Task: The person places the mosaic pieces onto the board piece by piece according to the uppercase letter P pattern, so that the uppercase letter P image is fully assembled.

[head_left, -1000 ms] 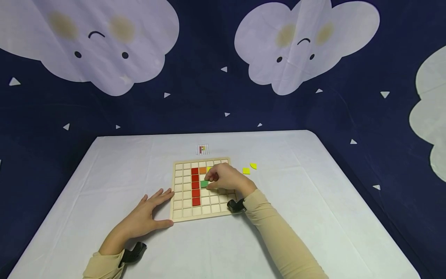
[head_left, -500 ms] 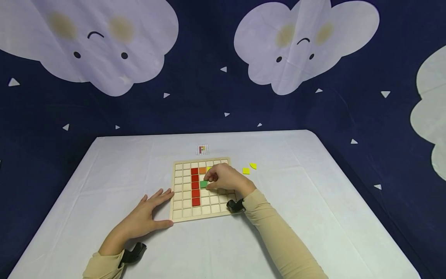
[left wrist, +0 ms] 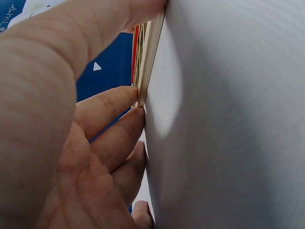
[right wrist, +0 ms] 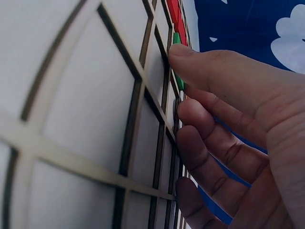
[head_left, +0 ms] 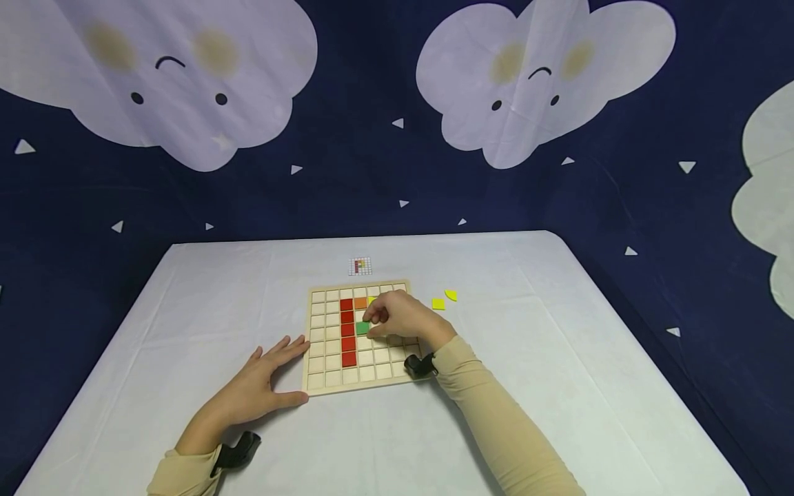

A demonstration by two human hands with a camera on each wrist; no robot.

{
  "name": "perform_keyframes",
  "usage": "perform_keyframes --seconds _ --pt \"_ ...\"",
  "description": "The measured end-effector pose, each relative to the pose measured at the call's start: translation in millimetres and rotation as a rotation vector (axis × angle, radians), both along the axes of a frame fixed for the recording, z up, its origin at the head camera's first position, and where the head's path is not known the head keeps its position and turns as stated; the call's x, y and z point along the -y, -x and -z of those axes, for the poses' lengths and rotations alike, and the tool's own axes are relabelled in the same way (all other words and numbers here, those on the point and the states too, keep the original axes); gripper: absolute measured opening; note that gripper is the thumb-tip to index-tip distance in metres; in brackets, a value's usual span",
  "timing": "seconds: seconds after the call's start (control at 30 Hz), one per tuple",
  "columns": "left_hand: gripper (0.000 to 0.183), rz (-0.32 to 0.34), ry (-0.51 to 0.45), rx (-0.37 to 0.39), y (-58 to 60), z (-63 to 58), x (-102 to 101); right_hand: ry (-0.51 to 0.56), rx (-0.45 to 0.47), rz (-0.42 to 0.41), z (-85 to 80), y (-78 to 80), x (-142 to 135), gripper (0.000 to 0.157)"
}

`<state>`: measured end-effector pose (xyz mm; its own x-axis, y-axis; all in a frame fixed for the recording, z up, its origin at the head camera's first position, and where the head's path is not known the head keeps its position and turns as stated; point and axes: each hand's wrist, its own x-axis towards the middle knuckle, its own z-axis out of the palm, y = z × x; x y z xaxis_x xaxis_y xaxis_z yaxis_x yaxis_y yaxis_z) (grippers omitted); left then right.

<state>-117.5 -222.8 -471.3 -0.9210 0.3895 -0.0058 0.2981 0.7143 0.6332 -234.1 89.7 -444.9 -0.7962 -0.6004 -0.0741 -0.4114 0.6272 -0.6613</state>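
A wooden grid board (head_left: pixel 323 378) lies on the white table, with red square tiles (head_left: pixel 349 343) in one column and an orange tile (head_left: pixel 360 303) beside the top one. My right hand (head_left: pixel 406 317) is over the board, thumb and forefinger pinching a green square tile (head_left: pixel 362 328) right beside the red column. In the right wrist view the thumb sits at the near edge of the green tile (right wrist: pixel 177 40). A yellow tile (head_left: pixel 371 300) is partly hidden behind this hand. My left hand (head_left: pixel 254 386) rests fingers spread, its thumb and fingertips against the board's left edge.
Two loose yellow pieces, a square (head_left: pixel 438 304) and a rounded one (head_left: pixel 451 295), lie right of the board. A small card (head_left: pixel 360 266) printed with a coloured grid pattern lies behind it. A dark blue cloth (head_left: pixel 347 200) with clouds hangs beyond the table.
The green tile has shifted very slightly within the right hand's fingers. Both hands stay in practically the same place.
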Motion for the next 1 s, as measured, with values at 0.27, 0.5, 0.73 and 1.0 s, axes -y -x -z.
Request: perform_keyframes --seconds 0.27,0.5,0.73,1.0 --pt "0.091 -0.005 -0.001 0.008 -0.8 -1.0 -0.8 0.028 -0.009 -0.026 -1.1 4.8 -8.3 0.019" --pt "0.091 -0.008 0.008 0.007 0.3 -0.6 -0.9 0.037 -0.072 0.036 -8.1 16.7 -33.1 0.022" --pt "0.091 -0.005 0.016 -0.002 1.2 0.1 -0.3 0.046 -0.116 0.161 -14.6 28.0 -69.4 0.019" --pt "0.091 -0.005 0.012 0.001 0.4 0.3 -0.8 0.071 -0.101 0.313 -14.0 32.2 -112.6 0.027"
